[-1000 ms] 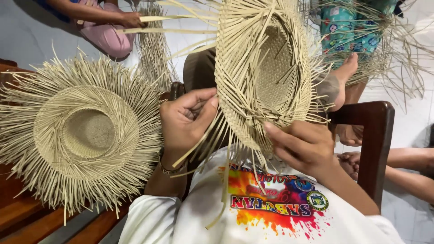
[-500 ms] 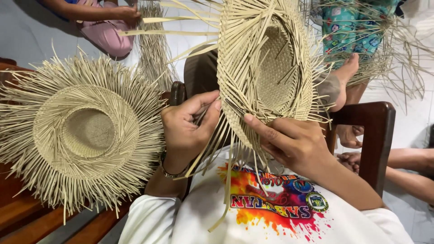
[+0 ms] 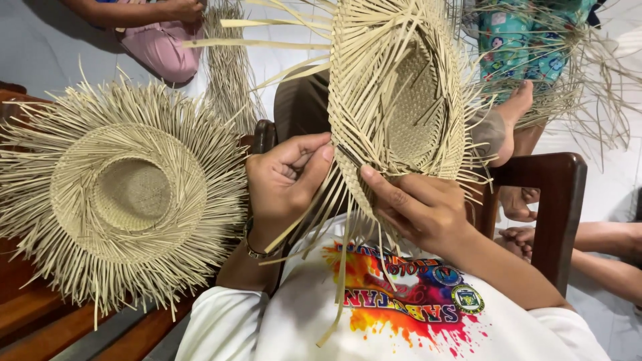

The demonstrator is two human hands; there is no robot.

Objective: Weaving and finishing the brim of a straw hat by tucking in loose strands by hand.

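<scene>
The half-woven straw hat (image 3: 401,100) stands on edge in front of the person's chest, its crown facing away and loose strands fanning out all round. The left hand (image 3: 284,184), at about 8 o'clock of the brim, pinches strands between thumb and forefinger. The right hand (image 3: 418,207), at 6 o'clock, curls its fingers round the brim edge. A second unfinished hat (image 3: 127,194) lies at 9 o'clock on the wooden bench (image 3: 40,327).

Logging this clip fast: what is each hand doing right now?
Left hand: shut, fingers pinching straw strips at the rim of the hat.
Right hand: shut on the hat's lower rim, thumb pressing the weave.
</scene>
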